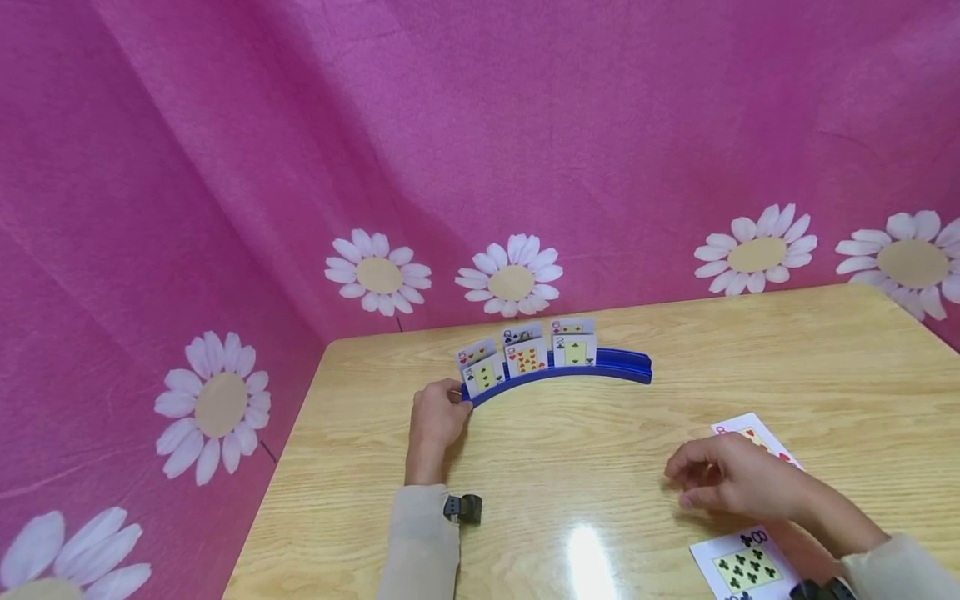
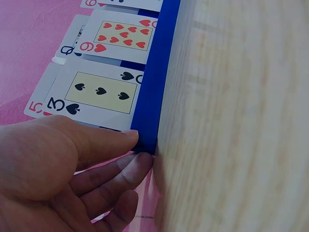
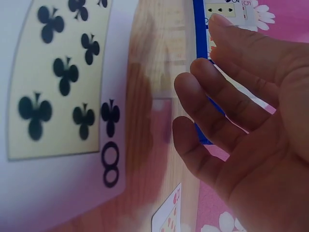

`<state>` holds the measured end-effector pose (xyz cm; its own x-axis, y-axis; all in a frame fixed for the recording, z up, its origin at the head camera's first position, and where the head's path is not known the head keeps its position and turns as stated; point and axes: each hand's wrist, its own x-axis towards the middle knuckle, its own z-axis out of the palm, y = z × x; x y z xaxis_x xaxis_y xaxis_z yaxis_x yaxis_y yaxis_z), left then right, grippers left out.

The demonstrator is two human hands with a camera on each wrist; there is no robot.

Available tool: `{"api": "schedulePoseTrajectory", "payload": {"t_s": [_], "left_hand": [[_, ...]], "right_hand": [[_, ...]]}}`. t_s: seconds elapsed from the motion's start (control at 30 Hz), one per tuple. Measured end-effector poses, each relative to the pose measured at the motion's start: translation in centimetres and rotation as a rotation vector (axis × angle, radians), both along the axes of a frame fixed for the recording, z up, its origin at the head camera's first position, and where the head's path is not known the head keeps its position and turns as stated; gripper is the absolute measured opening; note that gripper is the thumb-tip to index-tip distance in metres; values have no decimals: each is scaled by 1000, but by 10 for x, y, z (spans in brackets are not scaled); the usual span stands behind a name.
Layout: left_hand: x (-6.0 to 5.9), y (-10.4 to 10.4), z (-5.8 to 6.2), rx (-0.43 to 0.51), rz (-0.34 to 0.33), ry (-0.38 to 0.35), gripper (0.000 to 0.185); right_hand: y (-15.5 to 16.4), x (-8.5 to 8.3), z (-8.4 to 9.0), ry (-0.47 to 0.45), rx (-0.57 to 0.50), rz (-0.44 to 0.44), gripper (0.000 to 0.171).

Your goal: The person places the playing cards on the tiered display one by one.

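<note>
card rack point(image 1: 600, 367) behind 2 flat cards point(image 1: 742, 568), left hand point(image 1: 437, 417) at its end.

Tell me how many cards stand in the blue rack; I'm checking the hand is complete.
6 show in the blue rack: three front ones, the 3 of spades, 9 of hearts and a 2, each with another card behind it. More may be hidden.
</note>
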<state>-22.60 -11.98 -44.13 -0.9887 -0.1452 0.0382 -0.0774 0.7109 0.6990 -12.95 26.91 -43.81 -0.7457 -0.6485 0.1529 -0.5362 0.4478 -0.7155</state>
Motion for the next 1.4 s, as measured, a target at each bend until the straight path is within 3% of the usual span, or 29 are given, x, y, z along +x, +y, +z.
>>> {"api": "schedulePoseTrajectory", "payload": {"t_s": [0.43,0.83,1.07,1.4], "left_hand": [[-1,1,1,5,15,-25,26],[-2,2,1,2,11,-28,27],[-2,1,0,-3,6,-5,26],[-1,2,1,6,15,-24,26]], "right_hand": [[4,7,-5,-171,-44,120,20],[5,13,-4,-187,34,145,26],[4,16,-7,-58,120,160,31],[0,17,-10,76,89,217,34]]}}
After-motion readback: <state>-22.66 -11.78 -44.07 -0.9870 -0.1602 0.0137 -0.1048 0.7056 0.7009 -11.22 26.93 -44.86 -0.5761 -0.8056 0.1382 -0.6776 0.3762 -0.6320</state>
